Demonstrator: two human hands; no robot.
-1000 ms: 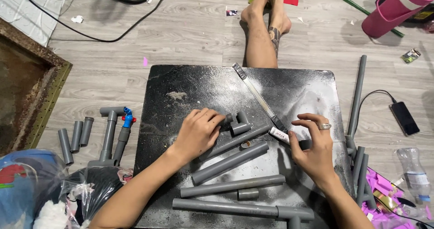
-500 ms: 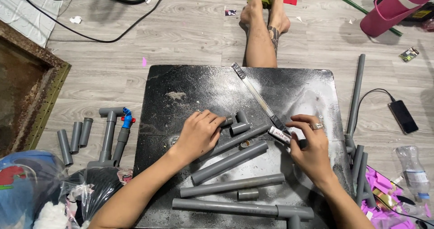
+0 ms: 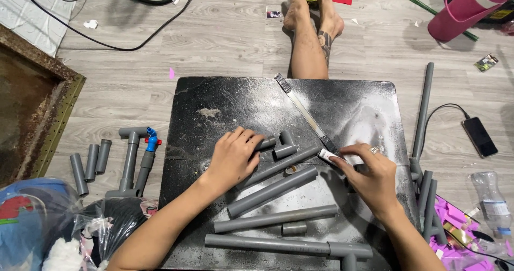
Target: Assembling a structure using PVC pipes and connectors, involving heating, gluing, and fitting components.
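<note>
L hand [image 3: 234,156] flat, pinning grey pipe [image 3: 284,164] on black board [image 3: 225,102] | R hand [image 3: 369,177] grip closed on hacksaw handle [image 3: 334,156], now nearer pipe | blade [image 3: 302,107] angled across board

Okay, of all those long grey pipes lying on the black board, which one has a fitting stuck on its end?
The bottom pipe, nearest the board's lower edge. Its right end enters a grey tee fitting; the other long pipes end bare.

Two hands [image 3: 233,161]. One black table [image 3: 225,99]. Four long grey pipes [image 3: 273,190] on it, three short pipe pieces [image 3: 294,228], one hacksaw blade [image 3: 305,110]. One phone [image 3: 479,137], one pink bottle [image 3: 466,6], one plastic bottle [image 3: 492,204].
</note>
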